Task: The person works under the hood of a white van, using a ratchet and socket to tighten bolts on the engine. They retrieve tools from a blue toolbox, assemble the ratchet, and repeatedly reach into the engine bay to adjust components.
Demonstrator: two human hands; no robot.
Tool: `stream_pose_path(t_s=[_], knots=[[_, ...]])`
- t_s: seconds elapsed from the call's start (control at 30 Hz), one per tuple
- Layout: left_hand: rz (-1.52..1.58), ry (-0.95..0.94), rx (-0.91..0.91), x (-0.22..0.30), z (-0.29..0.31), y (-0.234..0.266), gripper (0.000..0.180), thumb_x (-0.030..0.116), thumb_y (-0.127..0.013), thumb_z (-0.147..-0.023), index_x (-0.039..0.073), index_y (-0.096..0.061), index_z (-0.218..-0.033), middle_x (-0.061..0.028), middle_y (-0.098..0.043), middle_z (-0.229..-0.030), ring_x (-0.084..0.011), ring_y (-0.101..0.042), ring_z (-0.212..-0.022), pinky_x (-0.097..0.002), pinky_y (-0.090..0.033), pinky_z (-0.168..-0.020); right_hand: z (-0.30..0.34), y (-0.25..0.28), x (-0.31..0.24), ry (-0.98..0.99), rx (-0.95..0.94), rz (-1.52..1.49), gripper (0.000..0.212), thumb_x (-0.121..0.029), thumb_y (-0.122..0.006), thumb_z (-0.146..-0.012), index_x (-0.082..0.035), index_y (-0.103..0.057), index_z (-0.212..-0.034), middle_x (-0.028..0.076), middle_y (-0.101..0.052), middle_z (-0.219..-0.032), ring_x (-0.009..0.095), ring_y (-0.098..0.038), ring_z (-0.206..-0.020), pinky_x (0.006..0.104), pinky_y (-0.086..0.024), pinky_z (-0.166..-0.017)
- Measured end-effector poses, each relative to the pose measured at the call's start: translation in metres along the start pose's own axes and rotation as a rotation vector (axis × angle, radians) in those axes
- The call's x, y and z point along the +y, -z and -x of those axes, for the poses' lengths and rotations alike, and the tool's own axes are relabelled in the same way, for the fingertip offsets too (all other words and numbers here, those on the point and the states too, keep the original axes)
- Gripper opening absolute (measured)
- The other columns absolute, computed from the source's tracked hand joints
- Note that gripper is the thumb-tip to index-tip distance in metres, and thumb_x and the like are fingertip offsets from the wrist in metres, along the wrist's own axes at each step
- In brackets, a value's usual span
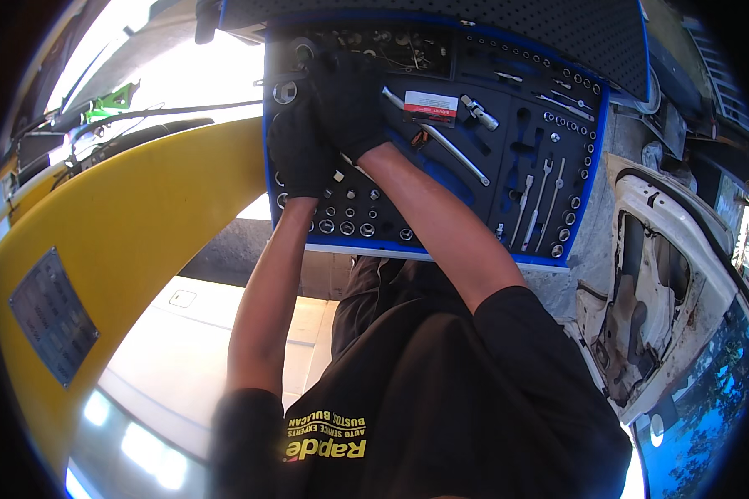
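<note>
Bends over a blue-rimmed tool tray point(541, 261) with both hands in dark gloves at its left side, the left hand point(302, 151) below and the right hand point(341, 101) above, close together and overlapping in view. Has a large round socket point(305, 49) just beyond the gloved fingers, near the tray's upper left corner, with its ring-shaped end facing the camera and its long axis seemingly rising out of the tray; cannot tell how much tilted. Cannot tell either whether pinching, gripping or merely touching it, with most fingers hidden behind the gloves' backs. Shows a second wide socket point(285, 91) beside the gloves, also open end up and partly covered. Blocks much of the tray's left half with gloves and forearms, including most of a thin rod by the right wrist. Includes, right of the hands, a red-and-white box point(430, 106), a jointed chrome adapter point(479, 113) and a long chrome bar point(456, 155) slanting from upper left to lower right. Contains, farther up, a compartment of small loose parts point(408, 51), blurred together. Borders a yellow arched beam point(141, 200) on the left and a stripped door shell point(670, 283) on the right, bent by the lens.
</note>
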State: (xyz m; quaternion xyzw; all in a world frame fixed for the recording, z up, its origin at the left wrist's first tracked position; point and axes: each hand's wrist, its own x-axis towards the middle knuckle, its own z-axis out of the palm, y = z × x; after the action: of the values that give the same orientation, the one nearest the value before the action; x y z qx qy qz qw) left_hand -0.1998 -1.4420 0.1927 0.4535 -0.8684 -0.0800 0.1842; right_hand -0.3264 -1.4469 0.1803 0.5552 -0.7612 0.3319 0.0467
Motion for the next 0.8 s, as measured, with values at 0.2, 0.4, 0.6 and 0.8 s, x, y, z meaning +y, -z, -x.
stream_pose_path(t_s=[0.2,0.4,0.6,0.8], knots=[[0.009,-0.021,0.034,0.000,0.001,-0.001,0.051,0.026,-0.076,-0.086,0.003,-0.061,-0.129,-0.0223,-0.064,-0.118,-0.0416,-0.059,-0.113,-0.0522,-0.043,-0.099,0.002,0.000,-0.001,-0.022,-0.024,0.030,0.041,-0.020,-0.064,-0.090,-0.019,-0.064,-0.131,0.022,-0.053,-0.144,0.040,-0.060,-0.108,0.0543,-0.047,-0.091],[0.022,-0.005,0.021,0.003,0.000,0.003,0.052,0.023,-0.076,-0.084,0.003,-0.061,-0.130,-0.0221,-0.064,-0.117,-0.0420,-0.059,-0.113,-0.0527,-0.044,-0.098,0.002,-0.003,0.001,-0.004,0.030,0.052,0.040,-0.029,-0.066,-0.093,-0.017,-0.062,-0.131,0.015,-0.057,-0.103,0.036,-0.057,-0.096,0.0519,-0.044,-0.083],[-0.011,-0.026,0.035,0.002,-0.003,0.002,0.047,0.019,-0.073,-0.085,0.004,-0.062,-0.128,-0.0205,-0.064,-0.109,-0.0409,-0.060,-0.105,-0.0518,-0.044,-0.092,0.003,-0.011,0.004,0.015,0.073,0.038,0.036,-0.030,-0.066,-0.093,-0.016,-0.063,-0.126,0.015,-0.058,-0.105,0.036,-0.057,-0.097,0.0525,-0.044,-0.085],[-0.008,-0.052,0.062,0.007,-0.005,0.004,0.042,0.019,-0.073,-0.086,0.007,-0.063,-0.124,-0.0186,-0.063,-0.103,-0.0380,-0.060,-0.099,-0.0505,-0.045,-0.087,0.002,-0.003,0.002,-0.025,0.083,-0.051,0.030,-0.029,-0.068,-0.092,-0.015,-0.065,-0.118,0.015,-0.059,-0.108,0.038,-0.058,-0.103,0.0536,-0.044,-0.087]])
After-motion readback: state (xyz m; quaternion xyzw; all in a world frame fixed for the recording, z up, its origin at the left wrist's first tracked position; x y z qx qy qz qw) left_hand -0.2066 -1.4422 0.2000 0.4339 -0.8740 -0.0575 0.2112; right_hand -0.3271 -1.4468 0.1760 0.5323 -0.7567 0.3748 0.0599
